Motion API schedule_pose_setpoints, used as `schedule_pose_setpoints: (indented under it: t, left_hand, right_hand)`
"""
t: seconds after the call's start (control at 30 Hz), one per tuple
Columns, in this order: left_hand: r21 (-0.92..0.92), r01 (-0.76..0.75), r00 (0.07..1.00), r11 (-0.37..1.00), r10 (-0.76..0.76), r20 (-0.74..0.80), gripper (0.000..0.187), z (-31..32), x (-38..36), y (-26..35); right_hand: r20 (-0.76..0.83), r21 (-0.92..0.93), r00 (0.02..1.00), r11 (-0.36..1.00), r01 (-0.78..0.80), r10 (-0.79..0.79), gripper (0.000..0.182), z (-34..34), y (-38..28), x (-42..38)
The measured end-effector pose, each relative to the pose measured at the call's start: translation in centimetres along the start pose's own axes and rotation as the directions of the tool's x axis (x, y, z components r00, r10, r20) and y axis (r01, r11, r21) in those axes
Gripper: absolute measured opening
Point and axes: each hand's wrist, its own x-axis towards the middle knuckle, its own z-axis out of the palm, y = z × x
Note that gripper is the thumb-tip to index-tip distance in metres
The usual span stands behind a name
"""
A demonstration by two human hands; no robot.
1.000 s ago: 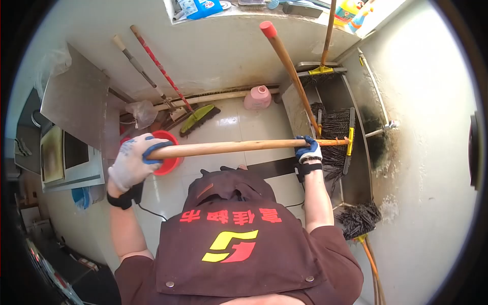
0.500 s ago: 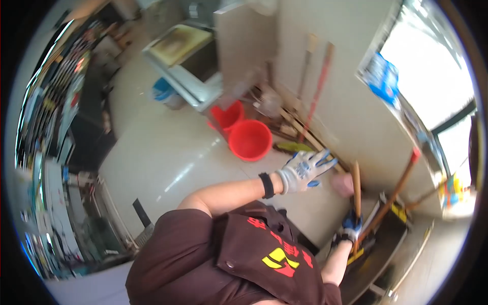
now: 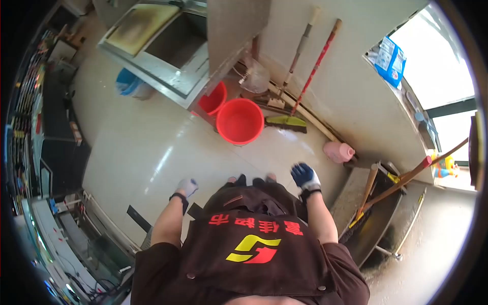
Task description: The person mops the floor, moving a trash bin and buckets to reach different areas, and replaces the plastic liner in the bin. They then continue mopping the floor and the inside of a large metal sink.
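Observation:
My left hand [image 3: 189, 187], in a white work glove, hangs over the floor left of my lap; its fingers are blurred and partly hidden. On the other side my right hand [image 3: 305, 176], in a white glove with a blue coating, is raised with fingers loosely apart and nothing in them. It is nearest to a long metal trough [image 3: 353, 188] by the wall. A short wooden handle [image 3: 370, 185] and a longer wooden pole with a red end [image 3: 426, 162] lean in that trough, apart from my hand. My dark apron [image 3: 264, 229] covers my lap.
Two red buckets [image 3: 240, 122] stand beside a metal sink [image 3: 178, 40]. A green broom [image 3: 287, 122] and a pink jug [image 3: 338, 151] are along the wall. A blue bag [image 3: 390, 63] lies on the windowsill. Stocked shelves [image 3: 25, 107] line the left.
My right hand has let go of the wooden handle and moved left, away from the trough. My left hand, spread before, has swung back to the left. The view has turned and levelled.

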Motion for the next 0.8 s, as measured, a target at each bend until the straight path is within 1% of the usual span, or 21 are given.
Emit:
schedule_pose_setpoints:
  t: [0.03,0.07,0.1,0.13,0.17,0.2,0.23,0.3,0.33,0.37,0.4,0.43,0.5,0.53,0.57,0.63,0.67,0.7,0.77,0.8]
  left_hand:
    - [-0.093,0.04,0.999,0.995,-0.04,0.006,0.029,1.3,0.0,-2.1]
    - [-0.104,0.101,0.992,0.989,-0.092,0.089,0.029,1.9,-0.5,-2.8]
    - [-0.112,0.167,0.975,0.98,-0.147,0.165,0.029,2.4,-1.2,-3.3]
    - [-0.149,0.218,0.968,0.964,-0.194,0.162,0.03,3.2,-1.9,-3.8]
    - [-0.186,0.269,0.957,0.945,-0.241,0.159,0.031,3.8,-2.6,-4.0]
    - [-0.215,0.28,0.954,0.936,-0.247,0.167,0.033,4.4,-3.3,-4.2]
    - [-0.243,0.294,0.95,0.924,-0.256,0.177,0.036,4.8,-3.9,-4.2]
    - [-0.448,0.41,0.911,0.794,-0.383,0.154,0.036,4.7,-6.4,-2.3]
    - [-0.593,0.402,0.906,0.697,-0.396,0.149,0.035,4.7,-7.8,-1.3]
    - [-0.656,0.433,0.882,0.618,-0.442,0.167,0.032,4.8,-8.9,-0.1]
    - [-0.622,0.507,0.846,0.597,-0.483,0.226,0.03,5.0,-9.6,0.5]
    - [-0.53,0.469,0.88,0.706,-0.422,0.218,0.026,3.3,-10.9,3.5]
    - [-0.606,0.576,0.81,0.549,-0.479,0.338,0.024,6.3,-11.1,1.9]
    - [-0.552,0.619,0.784,0.559,-0.484,0.39,0.023,6.9,-11.0,2.0]
    - [-0.498,0.656,0.755,0.567,-0.487,0.439,0.023,6.8,-10.4,3.1]
    - [-0.447,0.812,0.581,0.376,-0.6,0.55,0.031,6.6,-8.1,5.8]
    - [-0.463,0.819,0.569,0.34,-0.591,0.572,0.031,7.0,-7.1,6.2]
    - [-0.593,0.763,0.628,0.257,-0.512,0.586,0.028,7.4,-6.3,5.7]
    - [-0.641,0.759,0.585,0.113,-0.548,0.597,0.027,8.5,-4.4,4.6]
    - [-0.678,0.731,0.59,0.074,-0.568,0.574,0.026,8.7,-3.8,4.3]
  right_hand:
    - [0.007,0.293,0.994,0.95,-0.104,0.106,0.028,0.5,0.9,3.3]
    - [-0.006,0.294,0.993,0.949,-0.111,0.117,0.028,0.8,1.5,6.3]
    - [0.048,0.328,0.993,0.937,-0.119,0.109,0.026,1.2,2.0,9.6]
    - [0.104,0.363,0.99,0.923,-0.128,0.096,0.025,2.0,2.3,13.3]
    - [0.012,0.817,0.875,0.501,-0.287,0.483,0.028,4.7,-2.1,16.5]
    - [-0.095,0.866,0.713,0.41,-0.285,0.695,0.033,7.4,-6.7,19.9]
    - [-0.069,0.873,0.735,0.397,-0.282,0.674,0.04,7.2,-4.8,23.1]
    - [0.089,0.872,0.737,0.306,-0.384,0.671,0.046,4.4,4.4,30.6]
    - [0.024,0.814,0.698,0.392,-0.429,0.716,0.048,5.5,2.3,33.0]
    - [-0.05,0.748,0.658,0.465,-0.474,0.751,0.05,6.6,-0.1,35.2]
    - [-0.066,0.7,0.626,0.483,-0.526,0.777,0.053,6.1,1.5,38.4]
    - [-0.075,0.699,0.626,0.489,-0.522,0.776,0.059,5.7,1.8,40.8]
    - [-0.125,0.72,0.552,0.458,-0.521,0.825,0.065,4.9,2.4,45.7]
    - [-0.116,0.744,0.617,0.479,-0.466,0.778,0.072,4.5,2.7,46.9]
    - [-0.111,0.745,0.618,0.476,-0.467,0.779,0.072,4.3,2.7,48.8]
    - [-0.152,0.828,0.472,0.372,-0.419,0.869,0.079,4.4,3.5,51.9]
    - [-0.163,0.842,0.473,0.372,-0.391,0.866,0.084,4.5,4.1,52.6]
    - [-0.154,0.845,0.474,0.365,-0.392,0.867,0.084,4.4,5.5,53.6]
    - [-0.152,0.86,0.429,0.334,-0.387,0.89,0.084,4.5,8.1,55.2]
    - [-0.136,0.885,0.433,0.306,-0.351,0.891,0.084,4.4,9.1,55.8]
